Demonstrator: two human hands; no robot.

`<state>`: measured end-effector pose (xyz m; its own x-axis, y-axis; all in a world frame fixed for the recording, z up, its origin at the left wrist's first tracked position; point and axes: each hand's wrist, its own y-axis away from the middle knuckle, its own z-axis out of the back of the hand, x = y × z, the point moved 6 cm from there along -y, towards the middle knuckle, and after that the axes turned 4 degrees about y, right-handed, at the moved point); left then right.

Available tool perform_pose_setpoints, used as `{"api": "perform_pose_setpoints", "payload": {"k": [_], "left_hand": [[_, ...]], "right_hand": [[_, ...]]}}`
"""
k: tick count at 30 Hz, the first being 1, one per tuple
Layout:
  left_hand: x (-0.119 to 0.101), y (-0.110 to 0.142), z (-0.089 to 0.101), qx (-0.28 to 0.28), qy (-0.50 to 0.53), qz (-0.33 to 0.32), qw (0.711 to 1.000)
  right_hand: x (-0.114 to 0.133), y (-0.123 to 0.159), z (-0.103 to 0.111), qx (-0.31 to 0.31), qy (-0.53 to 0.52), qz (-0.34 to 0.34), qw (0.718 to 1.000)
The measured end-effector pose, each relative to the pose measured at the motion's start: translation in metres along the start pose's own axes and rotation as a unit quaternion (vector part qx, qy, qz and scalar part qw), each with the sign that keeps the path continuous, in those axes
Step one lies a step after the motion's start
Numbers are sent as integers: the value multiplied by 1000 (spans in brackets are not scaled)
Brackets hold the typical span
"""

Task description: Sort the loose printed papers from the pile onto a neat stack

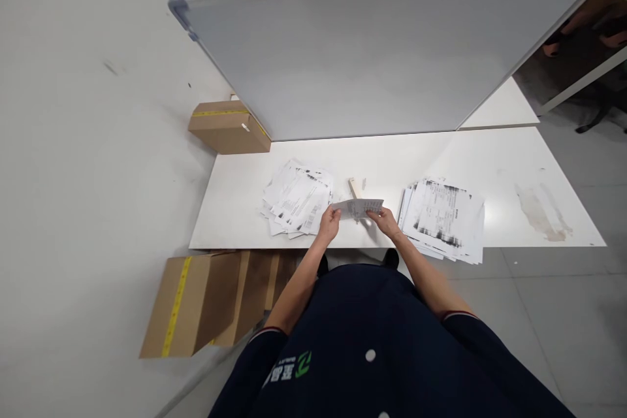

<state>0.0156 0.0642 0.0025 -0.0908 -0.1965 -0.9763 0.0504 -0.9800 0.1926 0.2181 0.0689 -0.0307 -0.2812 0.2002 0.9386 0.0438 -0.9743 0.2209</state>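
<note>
I hold a small printed paper slip by both ends above the front of the white table. My left hand pinches its left end and my right hand pinches its right end. A loose pile of printed sheets lies just left of my left hand. A larger stack of printed sheets lies to the right of my right hand and overhangs the table's front edge. A small beige object rests on the table just behind the slip.
A large whiteboard stands upright along the table's back edge. A cardboard box sits at the back left corner, and more cardboard boxes stand on the floor at the front left. A stain marks the table's right part.
</note>
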Motion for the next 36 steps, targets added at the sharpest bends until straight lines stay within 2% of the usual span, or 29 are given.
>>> {"api": "perform_pose_setpoints", "payload": {"k": [5,8,10,12,15,17,21,25,30,33,36], "left_hand": [[-3,-3,2,41,65,7,997],[-19,-3,12,28,8,-26,999],[-37,0,20,5,-86,-82,993],[-54,5,18,16,-185,-154,970],[-61,14,2,113,-239,-223,938],[-53,17,-4,152,-206,-210,944],[-26,13,1,121,-91,-113,982],[1,10,1,118,-14,-53,992],[31,5,-4,111,-26,-12,993],[35,5,-4,113,-32,-23,993],[36,3,0,94,-47,13,994]], "right_hand": [[16,1,9,40,68,1,997],[39,3,19,50,184,54,980],[61,9,21,61,307,98,945],[82,16,19,65,446,126,884],[106,27,11,79,589,145,791],[112,30,9,108,620,135,765],[106,28,26,134,633,80,758],[94,27,37,123,648,66,748],[71,28,29,153,647,28,747],[65,27,28,139,638,30,757],[63,25,30,137,631,29,763]]}}
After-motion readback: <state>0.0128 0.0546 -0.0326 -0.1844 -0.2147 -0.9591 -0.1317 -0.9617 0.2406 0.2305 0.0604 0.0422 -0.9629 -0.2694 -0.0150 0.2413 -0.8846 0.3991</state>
